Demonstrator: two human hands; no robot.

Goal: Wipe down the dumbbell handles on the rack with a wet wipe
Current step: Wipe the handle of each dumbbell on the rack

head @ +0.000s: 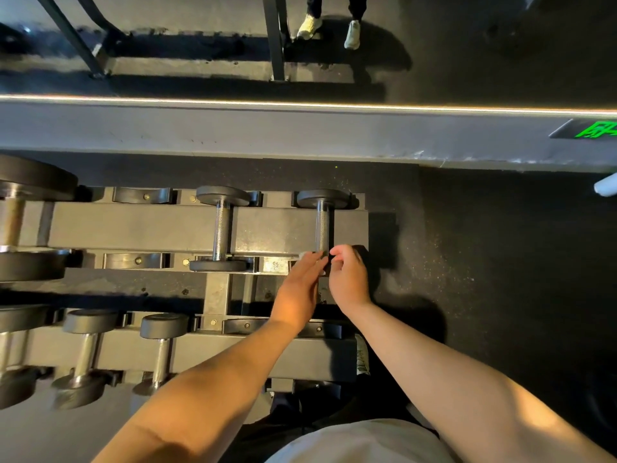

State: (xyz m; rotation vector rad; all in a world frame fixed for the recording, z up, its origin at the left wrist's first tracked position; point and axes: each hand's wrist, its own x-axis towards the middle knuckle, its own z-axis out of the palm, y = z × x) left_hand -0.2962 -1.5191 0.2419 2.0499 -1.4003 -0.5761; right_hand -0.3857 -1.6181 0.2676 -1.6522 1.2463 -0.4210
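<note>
1. Head view, left hand: fingers fairly straight, tips at the near end of the dumbbell handle; curled round nothing that shows
2. Right hand: just right of the left hand, fingers curled, thumb and forefinger drawn close together beside the same end of the handle; whether they pinch anything cannot be told
3. Wet wipe: a small pale scrap at the left fingertips, on their left side, mostly hidden
4. End dumbbell: lies front to back on the upper tier of the rack, directly beyond both hands; far head in view, near head hidden behind the hands
5. Second dumbbell: same tier, left of the left hand, well apart from it, handle bare
6. Small dumbbell: lower tier, left of the left forearm, nearer the person than the hands
7. Pale shoes: another person's, on the dark floor far beyond the hands
8. Green sign: beyond and far right of the right hand
</note>
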